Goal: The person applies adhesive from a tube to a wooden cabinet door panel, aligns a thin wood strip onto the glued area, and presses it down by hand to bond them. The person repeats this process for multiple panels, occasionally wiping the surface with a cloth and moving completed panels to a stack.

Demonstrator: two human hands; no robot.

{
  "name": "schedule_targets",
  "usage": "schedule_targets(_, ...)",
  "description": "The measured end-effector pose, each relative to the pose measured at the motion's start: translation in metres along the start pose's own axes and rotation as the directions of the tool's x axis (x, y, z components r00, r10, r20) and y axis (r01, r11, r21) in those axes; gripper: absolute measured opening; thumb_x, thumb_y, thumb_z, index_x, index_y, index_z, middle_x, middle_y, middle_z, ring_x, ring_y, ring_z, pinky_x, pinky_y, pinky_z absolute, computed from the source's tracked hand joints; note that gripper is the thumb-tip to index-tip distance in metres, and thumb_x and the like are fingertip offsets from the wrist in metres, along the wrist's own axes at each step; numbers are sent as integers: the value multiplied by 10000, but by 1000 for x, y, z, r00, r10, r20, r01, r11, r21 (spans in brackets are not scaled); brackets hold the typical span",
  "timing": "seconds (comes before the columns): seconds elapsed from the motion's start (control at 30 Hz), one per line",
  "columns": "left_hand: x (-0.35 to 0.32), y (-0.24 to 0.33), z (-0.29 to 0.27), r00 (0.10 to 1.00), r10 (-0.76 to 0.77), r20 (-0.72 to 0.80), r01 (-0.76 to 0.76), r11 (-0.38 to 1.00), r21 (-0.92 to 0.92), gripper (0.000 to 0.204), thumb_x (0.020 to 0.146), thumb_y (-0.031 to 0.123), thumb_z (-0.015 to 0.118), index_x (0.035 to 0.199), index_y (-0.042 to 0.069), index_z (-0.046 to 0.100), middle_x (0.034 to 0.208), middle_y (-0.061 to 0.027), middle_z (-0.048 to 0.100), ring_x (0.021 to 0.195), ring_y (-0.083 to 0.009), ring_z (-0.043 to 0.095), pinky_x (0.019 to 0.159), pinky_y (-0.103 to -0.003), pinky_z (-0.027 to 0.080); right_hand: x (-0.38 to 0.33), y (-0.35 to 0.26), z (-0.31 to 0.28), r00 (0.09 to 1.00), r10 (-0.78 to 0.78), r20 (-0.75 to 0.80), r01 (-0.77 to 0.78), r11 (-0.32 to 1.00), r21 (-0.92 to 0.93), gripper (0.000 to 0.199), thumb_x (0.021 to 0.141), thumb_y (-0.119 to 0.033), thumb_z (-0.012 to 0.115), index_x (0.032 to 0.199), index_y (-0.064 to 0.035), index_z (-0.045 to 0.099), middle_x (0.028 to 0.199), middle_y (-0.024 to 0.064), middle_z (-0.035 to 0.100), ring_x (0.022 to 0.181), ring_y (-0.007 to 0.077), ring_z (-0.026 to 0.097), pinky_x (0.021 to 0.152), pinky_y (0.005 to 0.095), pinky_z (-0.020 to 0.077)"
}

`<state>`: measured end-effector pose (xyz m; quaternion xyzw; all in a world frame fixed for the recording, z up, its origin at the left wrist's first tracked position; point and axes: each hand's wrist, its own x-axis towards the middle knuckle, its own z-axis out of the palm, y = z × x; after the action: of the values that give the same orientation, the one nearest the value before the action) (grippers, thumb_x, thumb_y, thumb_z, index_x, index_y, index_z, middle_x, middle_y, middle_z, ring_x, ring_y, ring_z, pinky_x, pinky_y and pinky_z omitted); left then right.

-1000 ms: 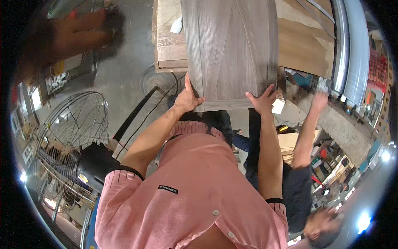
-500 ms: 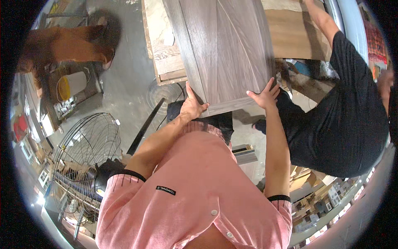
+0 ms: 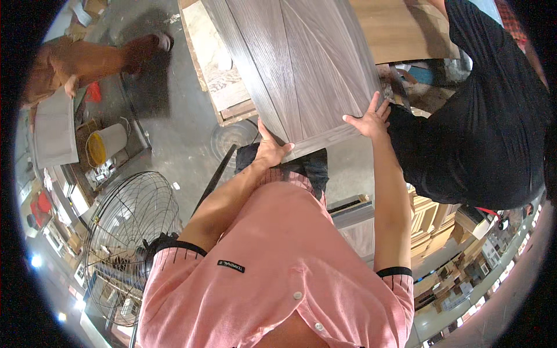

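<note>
A large grey-brown wood-grain panel stretches from in front of my body to beyond the far edge of view. Its near left corner sits in my left hand, thumb lying along the near edge and fingers on the side. At the near right corner, my right hand grips the edge with the thumb on the top face and the fingers spread along the side. The undersides of both grips are hidden by the panel.
Beneath the panel lies a stack of plywood sheets. A co-worker in black stands close on the right, near a brown board. At left are a wire-caged fan, a white bucket and another person's leg.
The panel and my hands hold nearly the same grip, with the panel slightly turned and shifted left in view. The co-worker in black moved farther up; the person at left stepped along.
</note>
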<state>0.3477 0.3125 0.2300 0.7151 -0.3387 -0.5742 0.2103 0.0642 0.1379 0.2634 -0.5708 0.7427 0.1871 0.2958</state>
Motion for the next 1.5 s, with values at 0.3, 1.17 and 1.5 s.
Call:
schedule_targets(0.3, -11, 18, -11, 983, -162, 90, 157, 986, 65, 1334, 812, 134, 822, 1480, 32, -328, 1514, -364, 351, 1404, -424, 431, 1176, -414, 348, -1, -3, -5, 999, 19, 39, -20, 999, 25, 1490, 607, -625, 888, 1615, -212, -129, 1652, 283, -132, 1531, 481, -70, 1195, 669, 123)
schedule_targets(1.17, -3, -19, 2, 985, -165, 48, 170, 975, -141, 1143, 870, 391, 750, 1562, 33, -85, 1394, -337, 526, 1276, -420, 564, 1093, -411, 436, 0, -9, -11, 998, 22, 54, -21, 1000, -9, 1491, 633, -618, 880, 1604, -199, -170, 1646, 282, -159, 1529, 480, -88, 1184, 696, 126)
schedule_targets(1.5, -4, 6, 3, 974, -197, -112, 207, 974, 93, 1148, 808, 425, 814, 1528, 20, 17, 1321, -367, 557, 1245, -472, 570, 1072, -479, 451, -5, -7, -6, 999, -5, 46, 6, 1000, -24, 1475, 635, -650, 862, 1614, -166, -129, 1648, 290, -134, 1533, 467, -92, 1184, 681, 153)
